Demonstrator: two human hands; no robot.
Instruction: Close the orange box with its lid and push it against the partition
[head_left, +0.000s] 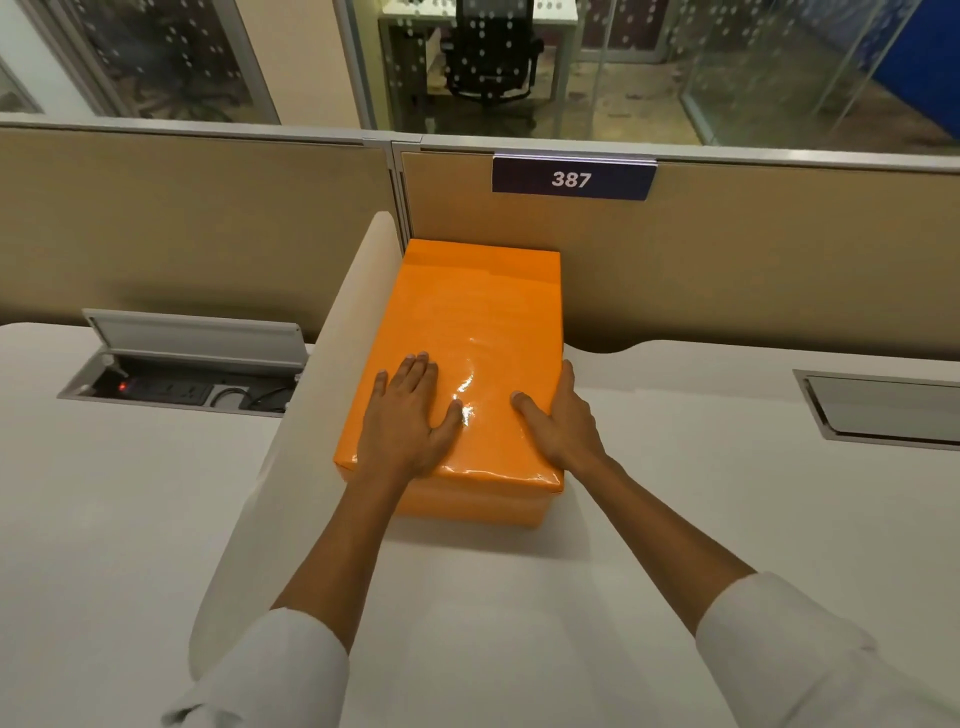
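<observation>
The orange box (483, 501) sits on the white desk with its glossy orange lid (483, 312) on top, covering it. Its far end touches the beige back partition (727, 260) and its left side runs along the white side divider (322, 374). My left hand (410, 415) lies flat on the near part of the lid, fingers spread. At the lid's right edge rests my right hand (556, 421), thumb on top and fingers down the side.
A number plate reading 387 (571, 179) hangs on the back partition. An open cable hatch (182, 374) with a power strip sits left of the divider. A closed hatch (883, 410) is set in the desk (675, 493) at right.
</observation>
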